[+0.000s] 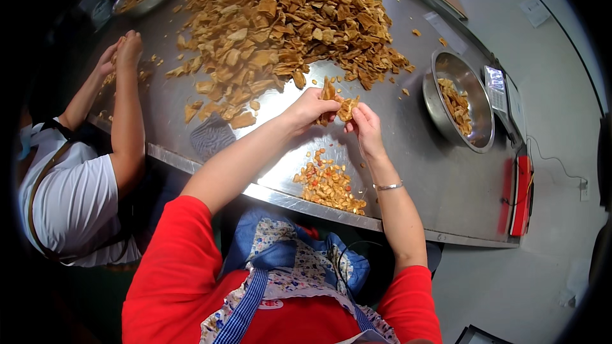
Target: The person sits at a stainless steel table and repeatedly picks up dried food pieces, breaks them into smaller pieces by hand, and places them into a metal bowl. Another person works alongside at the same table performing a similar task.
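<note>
At the near side of a steel bench (408, 165), over bare metal. In left hand (310, 111), clamped between thumb and fingers: a dried brown slice (328, 92). In right hand (365, 125), pinched tight at the fingertips: a curled yellowish piece (347, 109), right up against the slice; cannot tell whether joined to it or loose. Beyond, a big heap of dried slices (299, 19). Nearer, between the forearms, a small pile of yellow and reddish bits (328, 185) close to the bench edge.

Chief worry: ragged tearing or crumbling, if brittle and pulled too hard by both hands. Next, dropping the yellowish piece, from so slight a pinch. Risk of sweeping bits over the edge with a low right forearm (401, 223). Possible dragging of the grey striped cloth (211, 137), left of the hands, with a careless left forearm (248, 156). Off right, well apart, a steel bowl (479, 105) with slices inside: could spill if bumped while reaching across.
</note>
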Action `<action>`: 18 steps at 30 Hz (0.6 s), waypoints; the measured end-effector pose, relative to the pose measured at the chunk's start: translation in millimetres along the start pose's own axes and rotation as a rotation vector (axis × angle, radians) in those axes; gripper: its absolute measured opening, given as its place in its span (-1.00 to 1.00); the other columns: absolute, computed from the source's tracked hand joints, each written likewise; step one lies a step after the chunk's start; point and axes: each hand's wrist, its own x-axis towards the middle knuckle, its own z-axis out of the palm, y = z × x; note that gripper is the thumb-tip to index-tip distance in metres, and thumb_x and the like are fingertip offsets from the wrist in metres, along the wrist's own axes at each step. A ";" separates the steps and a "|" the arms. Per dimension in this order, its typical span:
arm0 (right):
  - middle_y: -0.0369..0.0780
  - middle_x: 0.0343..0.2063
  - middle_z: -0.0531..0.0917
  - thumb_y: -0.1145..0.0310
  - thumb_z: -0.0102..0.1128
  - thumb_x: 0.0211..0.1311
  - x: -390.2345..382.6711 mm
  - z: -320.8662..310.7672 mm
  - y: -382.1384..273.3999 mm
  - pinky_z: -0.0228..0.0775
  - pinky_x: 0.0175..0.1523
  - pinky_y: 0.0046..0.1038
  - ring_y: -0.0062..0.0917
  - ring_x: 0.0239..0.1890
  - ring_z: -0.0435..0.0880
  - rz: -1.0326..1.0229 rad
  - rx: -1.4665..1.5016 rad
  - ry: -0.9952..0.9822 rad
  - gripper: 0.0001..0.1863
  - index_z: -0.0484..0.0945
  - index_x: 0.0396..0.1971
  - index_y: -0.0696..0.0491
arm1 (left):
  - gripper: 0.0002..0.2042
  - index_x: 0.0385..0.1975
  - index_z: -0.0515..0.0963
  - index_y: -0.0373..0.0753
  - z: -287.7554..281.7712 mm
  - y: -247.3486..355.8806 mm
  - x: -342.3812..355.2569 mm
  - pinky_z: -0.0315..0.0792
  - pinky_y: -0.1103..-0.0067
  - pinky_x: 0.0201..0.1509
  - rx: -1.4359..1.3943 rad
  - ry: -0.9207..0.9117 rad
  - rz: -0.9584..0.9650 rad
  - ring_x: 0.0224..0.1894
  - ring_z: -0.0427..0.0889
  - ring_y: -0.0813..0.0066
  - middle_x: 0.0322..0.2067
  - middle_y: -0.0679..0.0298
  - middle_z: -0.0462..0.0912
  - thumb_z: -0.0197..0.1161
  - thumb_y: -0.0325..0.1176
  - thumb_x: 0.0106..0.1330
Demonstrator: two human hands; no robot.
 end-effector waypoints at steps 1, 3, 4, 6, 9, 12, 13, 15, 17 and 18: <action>-0.37 -0.64 0.38 0.40 -0.04 0.17 1.1 0.4 -0.9 0.15 -0.56 -0.65 -0.75 -0.62 0.30 0.031 0.079 -0.015 -0.84 0.37 -0.55 0.13 | -0.91 -0.43 0.47 -0.31 0.3 -1.1 0.2 0.31 0.70 -0.54 -0.026 0.022 -0.007 -0.59 0.44 0.63 -0.62 0.34 0.47 0.13 -0.46 0.10; -0.31 -0.62 0.40 0.44 -0.02 0.15 -0.3 3.5 -10.4 0.20 -0.55 -0.59 -0.66 -0.62 0.36 -0.178 -0.406 0.183 -0.88 0.38 -0.53 0.15 | -0.89 -0.41 0.47 -0.32 2.8 -3.8 -0.4 0.32 0.70 -0.53 -0.076 0.066 -0.021 -0.58 0.44 0.63 -0.60 0.33 0.48 0.15 -0.47 0.08; -0.28 -0.61 0.41 0.45 -0.01 0.13 -0.9 5.9 -14.9 0.23 -0.54 -0.56 -0.61 -0.62 0.39 -0.283 -0.646 0.281 -0.90 0.39 -0.51 0.16 | -0.90 -0.41 0.46 -0.32 3.8 -5.3 -0.8 0.30 0.70 -0.55 -0.060 0.082 0.014 -0.59 0.43 0.64 -0.61 0.33 0.47 0.15 -0.48 0.08; -0.22 -0.59 0.42 0.47 0.01 0.11 -1.4 9.7 -16.6 0.27 -0.51 -0.50 -0.50 -0.58 0.45 -0.437 -0.846 0.256 -0.92 0.40 -0.47 0.17 | -0.90 -0.40 0.46 -0.33 6.6 -7.8 -1.2 0.26 0.71 -0.58 -0.026 0.105 0.084 -0.61 0.40 0.65 -0.63 0.33 0.46 0.15 -0.50 0.07; -0.12 -0.52 0.46 0.38 0.01 0.13 -2.0 10.1 -17.3 0.32 -0.44 -0.37 -0.27 -0.50 0.50 -0.449 -0.859 0.185 -0.84 0.40 -0.38 0.17 | -0.91 -0.42 0.47 -0.33 8.3 -7.8 -2.4 0.28 0.71 -0.55 0.055 0.195 0.060 -0.61 0.40 0.66 -0.63 0.35 0.46 0.14 -0.49 0.08; -0.11 -0.51 0.48 0.31 -0.01 0.15 -3.5 14.9 -17.4 0.32 -0.43 -0.35 -0.26 -0.51 0.50 -0.391 -0.789 0.173 -0.79 0.39 -0.38 0.17 | -0.91 -0.41 0.47 -0.32 12.2 -7.9 -4.4 0.31 0.72 -0.52 0.173 0.218 0.112 -0.57 0.43 0.67 -0.59 0.36 0.49 0.16 -0.47 0.09; -0.11 -0.51 0.48 0.29 -0.02 0.16 -4.7 16.1 -17.6 0.32 -0.43 -0.34 -0.26 -0.52 0.50 -0.360 -0.847 0.186 -0.78 0.38 -0.38 0.17 | -0.91 -0.41 0.47 -0.32 16.3 -9.2 -5.8 0.30 0.72 -0.52 0.137 0.208 0.124 -0.58 0.43 0.67 -0.59 0.36 0.49 0.16 -0.47 0.10; -0.10 -0.53 0.49 0.26 -0.03 0.17 -5.0 17.4 -15.7 0.31 -0.45 -0.34 -0.27 -0.54 0.50 -0.365 -0.920 0.203 -0.76 0.37 -0.39 0.17 | -0.91 -0.41 0.48 -0.32 23.6 -11.4 -9.8 0.29 0.73 -0.53 0.068 0.192 0.151 -0.58 0.42 0.68 -0.59 0.36 0.48 0.16 -0.47 0.11; -0.09 -0.56 0.48 0.26 -0.03 0.19 -4.6 16.6 -9.8 0.30 -0.47 -0.37 -0.31 -0.56 0.49 -0.438 -0.952 0.212 -0.76 0.36 -0.40 0.16 | -0.91 -0.41 0.48 -0.32 20.0 -13.8 -9.8 0.29 0.72 -0.52 0.018 0.136 0.116 -0.57 0.41 0.67 -0.59 0.37 0.48 0.15 -0.47 0.11; -0.09 -0.59 0.47 0.26 -0.03 0.19 -4.1 15.2 -8.4 0.29 -0.48 -0.39 -0.34 -0.57 0.49 -0.367 -0.845 0.187 -0.76 0.36 -0.41 0.16 | -0.91 -0.41 0.48 -0.32 17.5 -13.6 -10.1 0.30 0.72 -0.52 0.032 0.100 0.114 -0.57 0.41 0.67 -0.58 0.37 0.48 0.15 -0.47 0.12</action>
